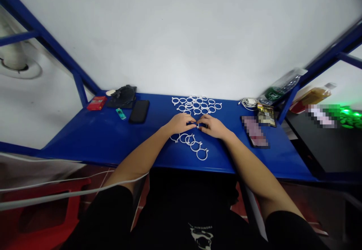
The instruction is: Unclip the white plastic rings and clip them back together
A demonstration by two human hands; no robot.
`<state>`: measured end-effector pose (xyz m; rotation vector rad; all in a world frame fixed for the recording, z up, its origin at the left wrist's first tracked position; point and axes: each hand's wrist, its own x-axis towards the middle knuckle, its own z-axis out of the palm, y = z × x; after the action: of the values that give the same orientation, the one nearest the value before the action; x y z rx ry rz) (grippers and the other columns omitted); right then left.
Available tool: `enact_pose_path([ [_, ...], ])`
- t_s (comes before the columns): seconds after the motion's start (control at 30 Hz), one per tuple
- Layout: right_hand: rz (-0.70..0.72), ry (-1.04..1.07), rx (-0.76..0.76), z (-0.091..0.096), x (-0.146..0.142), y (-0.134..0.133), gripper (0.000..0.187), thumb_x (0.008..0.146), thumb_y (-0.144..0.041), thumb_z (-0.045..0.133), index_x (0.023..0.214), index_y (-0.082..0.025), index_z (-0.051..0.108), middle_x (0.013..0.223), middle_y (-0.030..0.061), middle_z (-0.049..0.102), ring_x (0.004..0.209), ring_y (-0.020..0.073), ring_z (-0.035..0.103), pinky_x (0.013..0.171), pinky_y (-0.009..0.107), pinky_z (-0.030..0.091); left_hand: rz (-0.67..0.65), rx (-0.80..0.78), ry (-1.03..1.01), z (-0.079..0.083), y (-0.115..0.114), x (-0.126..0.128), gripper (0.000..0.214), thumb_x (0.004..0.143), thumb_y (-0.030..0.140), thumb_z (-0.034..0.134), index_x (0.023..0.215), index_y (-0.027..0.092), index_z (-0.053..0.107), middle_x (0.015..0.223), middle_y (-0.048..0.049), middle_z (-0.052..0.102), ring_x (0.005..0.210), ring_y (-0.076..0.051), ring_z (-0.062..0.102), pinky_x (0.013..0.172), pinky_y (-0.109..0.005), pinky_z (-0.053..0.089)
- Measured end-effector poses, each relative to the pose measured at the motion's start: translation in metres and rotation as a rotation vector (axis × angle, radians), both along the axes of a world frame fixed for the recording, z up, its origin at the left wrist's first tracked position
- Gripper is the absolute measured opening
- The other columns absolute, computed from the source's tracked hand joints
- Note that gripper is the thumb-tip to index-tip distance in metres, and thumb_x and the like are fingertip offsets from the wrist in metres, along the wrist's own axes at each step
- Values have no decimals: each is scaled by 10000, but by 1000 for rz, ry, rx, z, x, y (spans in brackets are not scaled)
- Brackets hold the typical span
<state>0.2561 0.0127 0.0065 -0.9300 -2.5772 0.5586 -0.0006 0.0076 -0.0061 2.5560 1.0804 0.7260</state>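
Over the middle of the blue table, my left hand [180,123] and my right hand [214,126] meet with fingertips almost touching. Between them is a white plastic ring [198,126] with a small clasp, mostly hidden by the fingers. My right hand pinches it, and the left fingertips close on its near side. Just beyond the hands lies a loose group of similar white rings [197,105], some overlapping. Nearer my body, several more clasp rings [202,154] form a slanting row, partly behind my left wrist.
On the left of the blue table [93,140] lie a black phone [139,111], a teal packet [121,114], a red box [97,103] and a dark bag [123,96]. At right are a coiled white cable [249,103], a blurred phone-like item [254,131] and a plastic bottle [283,86].
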Motion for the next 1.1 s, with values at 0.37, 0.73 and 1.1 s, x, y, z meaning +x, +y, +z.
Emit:
enact_pose_path([
  [0.37, -109, 291, 80, 0, -6, 0, 138, 1012, -301, 610, 1048, -228, 722, 1158, 104, 724, 1022, 241, 686, 877, 388, 566, 8, 71, -11, 6, -5, 5, 188, 999, 363, 699, 1093, 238, 804, 1037, -55, 804, 975, -217, 731, 929, -384, 554],
  [0.73, -78, 374, 103, 8, -14, -11, 233, 1057, -415, 572, 1005, -236, 711, 1122, 119, 730, 994, 247, 686, 872, 414, 581, 50, 151, -26, 13, -9, 10, 288, 1067, 340, 546, 1017, 247, 814, 988, -64, 809, 961, -214, 731, 943, -404, 547],
  [1.1, -205, 375, 203, 13, -11, -13, 250, 1077, -403, 536, 1058, -248, 731, 1136, 121, 720, 1045, 264, 684, 899, 411, 592, 45, 152, -87, 17, -9, 7, 270, 1042, 342, 571, 965, 237, 807, 917, -61, 795, 909, -204, 732, 911, -381, 557],
])
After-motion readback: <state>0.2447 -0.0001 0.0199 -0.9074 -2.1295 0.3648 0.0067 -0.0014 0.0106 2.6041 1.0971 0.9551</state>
